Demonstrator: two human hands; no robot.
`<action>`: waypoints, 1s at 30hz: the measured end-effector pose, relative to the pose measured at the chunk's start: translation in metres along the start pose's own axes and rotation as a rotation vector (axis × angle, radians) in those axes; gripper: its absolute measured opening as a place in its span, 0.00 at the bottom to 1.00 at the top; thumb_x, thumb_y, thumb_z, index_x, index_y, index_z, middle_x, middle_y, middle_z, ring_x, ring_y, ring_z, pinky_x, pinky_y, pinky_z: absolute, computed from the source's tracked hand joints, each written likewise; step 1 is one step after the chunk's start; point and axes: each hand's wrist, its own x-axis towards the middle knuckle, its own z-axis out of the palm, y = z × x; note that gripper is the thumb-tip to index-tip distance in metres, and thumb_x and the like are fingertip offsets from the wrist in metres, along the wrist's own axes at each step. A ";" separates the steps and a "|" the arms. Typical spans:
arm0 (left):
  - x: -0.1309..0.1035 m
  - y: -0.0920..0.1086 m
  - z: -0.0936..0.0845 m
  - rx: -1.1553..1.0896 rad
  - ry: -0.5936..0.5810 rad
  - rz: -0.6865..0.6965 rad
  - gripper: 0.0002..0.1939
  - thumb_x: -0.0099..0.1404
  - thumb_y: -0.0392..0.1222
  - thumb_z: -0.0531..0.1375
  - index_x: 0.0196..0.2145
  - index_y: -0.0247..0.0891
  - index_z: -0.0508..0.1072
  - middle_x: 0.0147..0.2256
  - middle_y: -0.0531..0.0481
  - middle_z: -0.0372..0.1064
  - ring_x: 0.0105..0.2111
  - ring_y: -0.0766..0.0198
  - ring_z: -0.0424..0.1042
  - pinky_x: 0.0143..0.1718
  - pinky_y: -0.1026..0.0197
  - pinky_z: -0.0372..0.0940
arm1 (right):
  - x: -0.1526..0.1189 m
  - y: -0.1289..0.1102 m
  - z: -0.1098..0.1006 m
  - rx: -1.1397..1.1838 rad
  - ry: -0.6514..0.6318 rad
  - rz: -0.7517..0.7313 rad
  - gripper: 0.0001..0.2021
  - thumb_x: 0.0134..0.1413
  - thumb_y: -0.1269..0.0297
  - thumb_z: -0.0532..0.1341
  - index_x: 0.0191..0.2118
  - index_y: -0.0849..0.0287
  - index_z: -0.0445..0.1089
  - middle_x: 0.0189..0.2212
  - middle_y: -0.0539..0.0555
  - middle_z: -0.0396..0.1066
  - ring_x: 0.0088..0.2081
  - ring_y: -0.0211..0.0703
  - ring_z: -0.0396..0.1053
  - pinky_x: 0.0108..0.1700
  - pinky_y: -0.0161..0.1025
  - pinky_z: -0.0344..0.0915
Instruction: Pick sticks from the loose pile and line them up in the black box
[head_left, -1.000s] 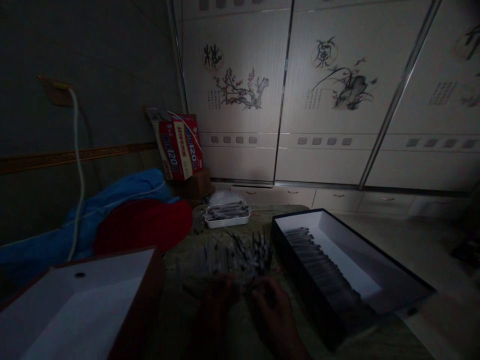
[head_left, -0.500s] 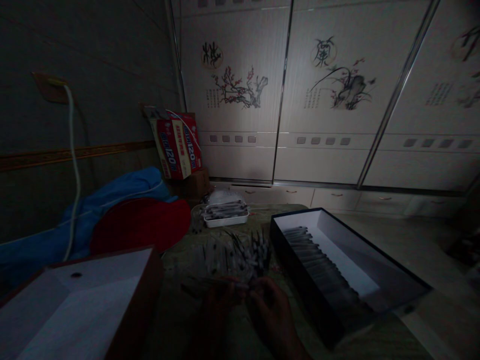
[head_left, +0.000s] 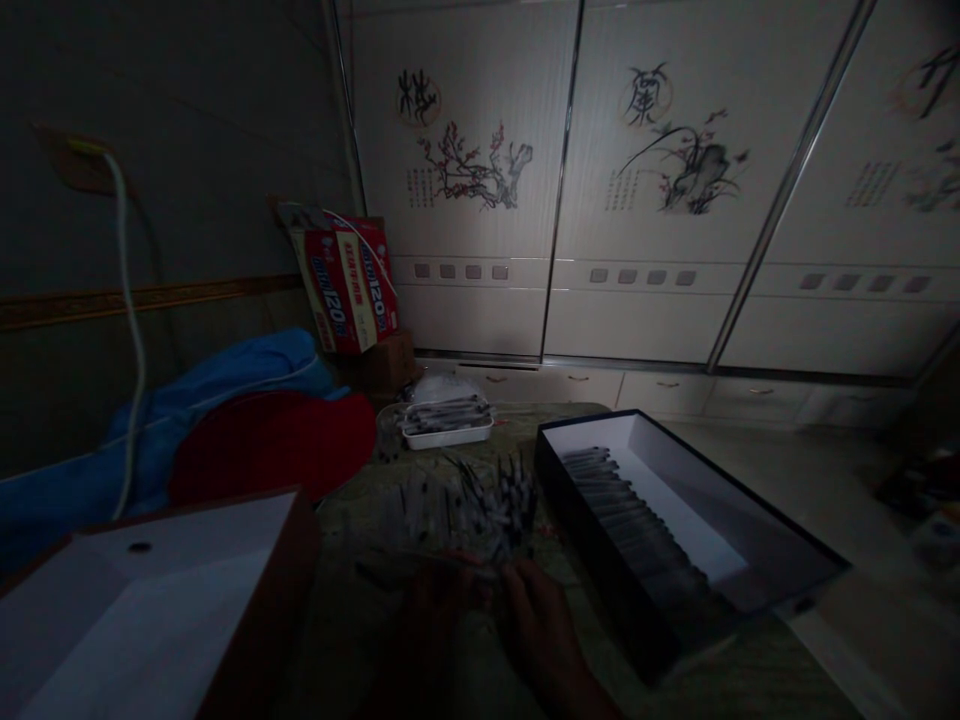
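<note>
Dim light blurs the table's near side. My left hand (head_left: pixel 441 605) is closed around a slim pen (head_left: pixel 420 556) that points out to the left. Close beside it, my right hand (head_left: pixel 536 615) has its fingers pinched together at the pen's right end; what sits between those fingertips is hidden. Just beyond both hands lies a loose heap of pens and pen parts (head_left: pixel 472 505), clear and dark. On the right, a dark-edged box (head_left: pixel 705 505) with a white inside holds a row of similar pens (head_left: pixel 637 520).
A white tray (head_left: pixel 448 437) of slender pieces stands at the table's far end. At left are an open brown box (head_left: pixel 277 590) with a white inside, a red round thing (head_left: pixel 274 445) and blue cloth (head_left: pixel 255 370). A red carton (head_left: pixel 349 285) stands before the sliding cupboard doors (head_left: pixel 465 330).
The view has shifted slightly. My right hand's fingers have turned and straightened somewhat, staying close to my left hand. The heap and boxes look the same.
</note>
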 end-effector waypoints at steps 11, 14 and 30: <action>0.003 -0.001 -0.001 -0.087 -0.031 -0.009 0.11 0.50 0.46 0.64 0.29 0.37 0.76 0.25 0.49 0.76 0.28 0.55 0.74 0.34 0.57 0.66 | -0.001 -0.013 -0.004 -0.111 -0.076 -0.153 0.11 0.59 0.58 0.51 0.32 0.56 0.65 0.25 0.48 0.67 0.26 0.37 0.65 0.28 0.30 0.59; 0.004 -0.001 -0.001 -0.058 -0.054 0.000 0.10 0.50 0.47 0.64 0.27 0.38 0.76 0.21 0.50 0.75 0.25 0.56 0.73 0.32 0.58 0.66 | 0.000 -0.008 -0.002 -0.137 -0.089 -0.131 0.17 0.62 0.58 0.47 0.26 0.55 0.65 0.22 0.49 0.66 0.24 0.36 0.64 0.26 0.30 0.58; -0.002 0.007 0.002 0.014 0.021 0.002 0.11 0.50 0.47 0.62 0.28 0.37 0.75 0.24 0.50 0.75 0.28 0.56 0.73 0.33 0.58 0.66 | -0.003 -0.010 -0.005 -0.222 -0.107 -0.105 0.13 0.61 0.56 0.49 0.35 0.56 0.65 0.26 0.50 0.69 0.27 0.37 0.67 0.29 0.29 0.60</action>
